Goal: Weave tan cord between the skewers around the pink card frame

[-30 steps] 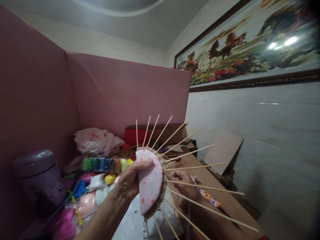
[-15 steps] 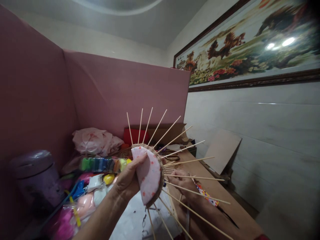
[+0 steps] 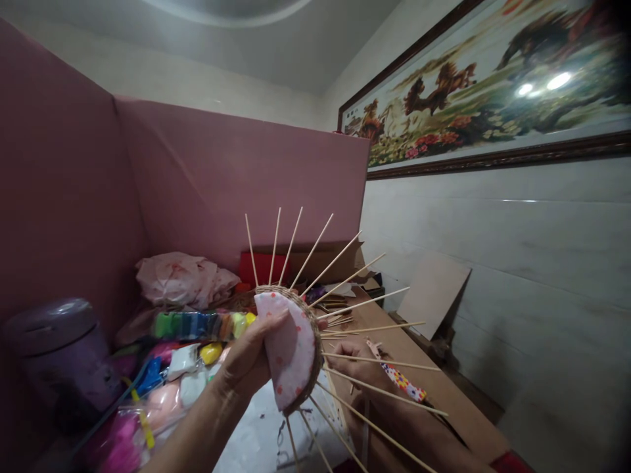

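My left hand (image 3: 254, 351) is closed on a half-round base (image 3: 293, 355), its thumb lying across the white cloth face with small red and orange marks. Twine-like cord (image 3: 315, 328) is woven along the curved rim. Thin wooden sticks (image 3: 318, 249) fan outward from that rim, up, right and down. My right hand (image 3: 355, 371) is at the right side of the rim, partly behind several sticks. Its fingers are curled together close to the weave; what they pinch, if anything, is hidden.
Colourful bagged clay packs (image 3: 187, 381) crowd the left, beside a purple lidded container (image 3: 59, 361). A crumpled cloth bundle (image 3: 185, 279) lies behind. On the brown tabletop (image 3: 463, 414) rests a flower-patterned strip (image 3: 401, 381). A flat board (image 3: 434, 292) leans against the wall.
The half-round base has shifted slightly left and down in view, with its sticks turned a little clockwise. My right hand has moved slightly left, nearer the rim; the view has shifted a bit.
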{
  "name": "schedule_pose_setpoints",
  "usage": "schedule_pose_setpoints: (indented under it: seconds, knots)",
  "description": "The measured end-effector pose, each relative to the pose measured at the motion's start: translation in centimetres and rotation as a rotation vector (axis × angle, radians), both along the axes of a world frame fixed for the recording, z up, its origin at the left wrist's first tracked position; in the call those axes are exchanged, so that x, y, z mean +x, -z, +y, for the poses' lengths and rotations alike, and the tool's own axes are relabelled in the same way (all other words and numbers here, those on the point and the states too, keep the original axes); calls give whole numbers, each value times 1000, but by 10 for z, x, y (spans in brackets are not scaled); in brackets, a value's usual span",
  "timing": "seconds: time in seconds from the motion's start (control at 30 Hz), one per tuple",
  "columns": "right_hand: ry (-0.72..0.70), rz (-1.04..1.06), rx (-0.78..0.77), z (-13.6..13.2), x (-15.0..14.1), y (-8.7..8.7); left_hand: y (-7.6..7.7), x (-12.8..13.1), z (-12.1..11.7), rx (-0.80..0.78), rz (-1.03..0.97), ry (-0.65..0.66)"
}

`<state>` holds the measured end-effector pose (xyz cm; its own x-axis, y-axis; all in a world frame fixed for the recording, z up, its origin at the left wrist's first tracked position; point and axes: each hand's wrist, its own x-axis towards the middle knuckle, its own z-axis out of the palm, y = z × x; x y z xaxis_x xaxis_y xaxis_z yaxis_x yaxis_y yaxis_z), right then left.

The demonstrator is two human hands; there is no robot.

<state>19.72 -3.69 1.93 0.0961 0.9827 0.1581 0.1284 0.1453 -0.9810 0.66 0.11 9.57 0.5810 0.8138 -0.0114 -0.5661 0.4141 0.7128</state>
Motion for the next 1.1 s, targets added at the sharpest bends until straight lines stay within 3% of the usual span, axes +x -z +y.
schedule_pose_setpoints:
  seconds: [0.13, 0.3, 0.4, 0.6, 0.77, 0.97, 1.1]
  knots:
    - [35, -26, 35, -3, 9, -9, 0, -2, 3, 60, -28, 22]
    - [18, 160, -37, -16, 39, -28, -1, -3, 7, 40, -4, -68]
    - [-11, 261, 5, -28, 53, -40, 0, -3, 8, 52, 1, -87]
    - [15, 177, 80, -48, 69, -58, 2, -4, 13, 56, 12, -98]
    - [35, 66, 161, -59, 74, -55, 0, -5, 14, 7, -8, -126]
    - [-7, 306, 94, -60, 67, -42, -1, -5, 11, 11, 8, -91]
    - [72, 359, 208, -61, 71, -34, -2, -5, 8, 30, 29, -114]
